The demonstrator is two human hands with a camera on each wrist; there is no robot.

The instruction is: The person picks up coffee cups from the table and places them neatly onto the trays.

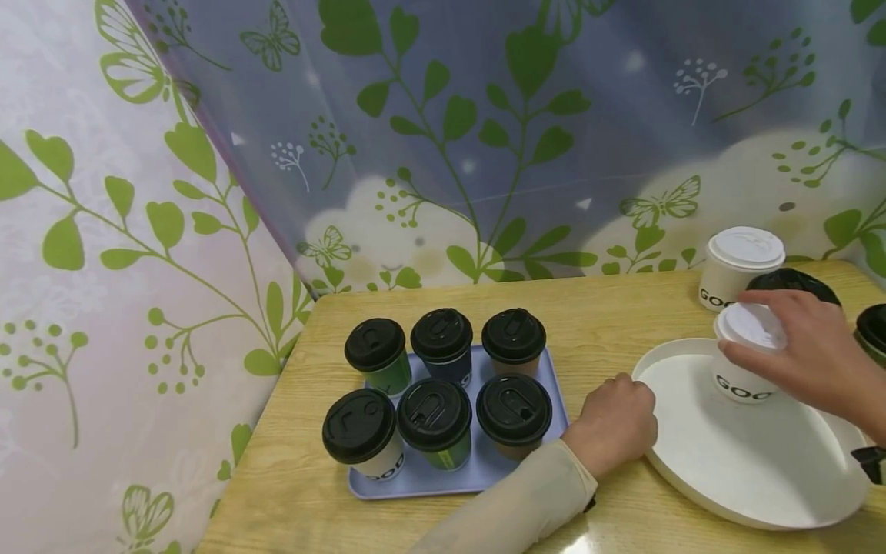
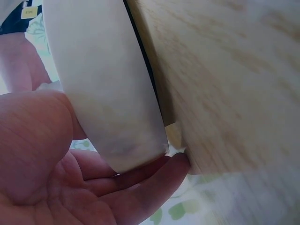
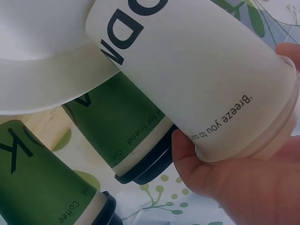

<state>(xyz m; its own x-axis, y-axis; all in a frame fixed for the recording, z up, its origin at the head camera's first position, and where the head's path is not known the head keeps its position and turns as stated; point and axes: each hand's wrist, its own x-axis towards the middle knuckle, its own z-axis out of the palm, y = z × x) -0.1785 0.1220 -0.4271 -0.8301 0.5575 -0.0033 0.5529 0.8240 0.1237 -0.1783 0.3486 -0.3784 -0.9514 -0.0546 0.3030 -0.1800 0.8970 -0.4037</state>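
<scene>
My right hand (image 1: 810,354) grips a white paper cup (image 1: 742,378) near its white lid (image 1: 753,325), thumb on one side and fingers on the other. The cup stands upright over the far part of a round white tray (image 1: 754,469). In the right wrist view, dark printing runs along the white cup (image 3: 197,79), with its base by the tray rim (image 3: 56,98). My left hand (image 1: 616,423) holds the tray's left edge; in the left wrist view its fingers (image 2: 140,197) curl beneath the white rim (image 2: 108,84).
Left of the tray, a lilac rectangular tray (image 1: 443,483) bears several black-lidded cups in two rows. Behind the right hand stand another white-lidded cup (image 1: 737,265) and a black-lidded cup (image 1: 796,286); a further cup (image 1: 874,327) is cut off at the right. A patterned cloth (image 1: 443,154) hangs behind the wooden table (image 1: 277,477).
</scene>
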